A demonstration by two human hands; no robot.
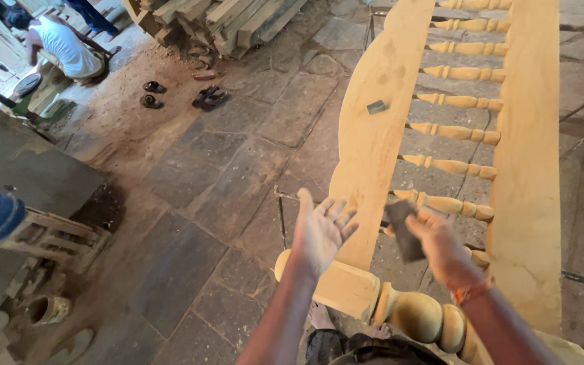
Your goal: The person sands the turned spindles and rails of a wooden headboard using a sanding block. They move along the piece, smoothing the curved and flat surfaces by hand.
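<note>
From the head view, the left hand (320,233) is raised palm-up, fingers spread wide and touching nothing, above the near end of the pale wooden frame (373,145). Just to its right, the right hand (441,247) has its fingers curled around a dark sanding block (403,230), which sticks up toward the far side over the turned spindles (451,165). Farther along the frame's curved board lies a small dark block (376,107).

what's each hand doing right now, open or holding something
Left hand: open, palm up, fingers spread, holding nothing.
Right hand: closed on a dark flat sanding block, above the wooden furniture frame.
</note>
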